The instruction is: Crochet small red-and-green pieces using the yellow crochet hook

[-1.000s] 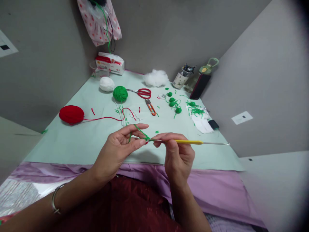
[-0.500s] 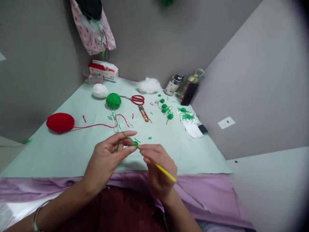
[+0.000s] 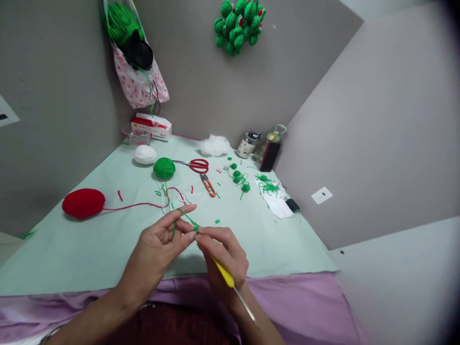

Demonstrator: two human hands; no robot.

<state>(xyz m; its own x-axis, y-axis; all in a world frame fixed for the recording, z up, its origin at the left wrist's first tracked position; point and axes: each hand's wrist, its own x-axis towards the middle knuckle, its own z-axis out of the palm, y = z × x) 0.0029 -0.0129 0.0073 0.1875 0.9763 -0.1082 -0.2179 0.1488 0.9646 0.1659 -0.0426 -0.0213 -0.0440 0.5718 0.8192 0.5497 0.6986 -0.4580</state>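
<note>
Above the desk (image 3: 89, 249) edge, the left hand (image 3: 158, 247) pinches green yarn (image 3: 185, 218) in a closed grip; the right hand (image 3: 224, 256) grips a yellow-handled crochet hook (image 3: 224, 274), hooked into it.

Grey partition walls (image 3: 377, 110) meeting in a corner, pale green tabletop (image 3: 89, 244), purple cloth (image 3: 309, 306) along its near edge

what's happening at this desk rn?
A person is crocheting with green yarn. The left hand pinches the green strand and a small start of work, while the right hand holds a yellow-handled crochet hook with its tip at the work. Balls of green yarn and red yarn and red scissors lie on the table.
</note>
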